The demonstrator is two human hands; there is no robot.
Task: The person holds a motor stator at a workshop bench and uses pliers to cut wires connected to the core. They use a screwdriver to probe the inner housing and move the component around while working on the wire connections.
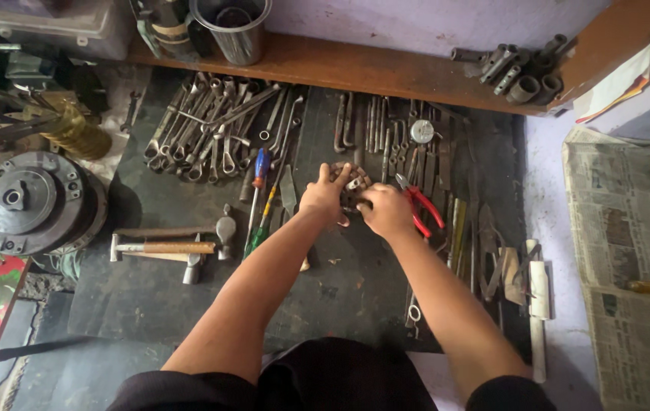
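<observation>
Round rusty metal toothed part (pixel 352 185): centre of the dark mat-covered table (pixel 150 304), gripped from both sides. Left hand (pixel 325 195): fingers closed on its left rim, index finger extended over the top. Right hand (pixel 387 211): curled closed on its right edge. Red-handled pliers (pixel 422 209): just right of the right hand. Wooden-handled hammers (pixel 176 245): left, well apart. Steel spanners (pixel 210 129): heaped at rear left.

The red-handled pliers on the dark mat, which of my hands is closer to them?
Right. Your right hand lies right beside the red-handled pliers, seemingly touching their handles. Your left hand is farther left, on the other side of the round rusty metal part both hands hold.
</observation>
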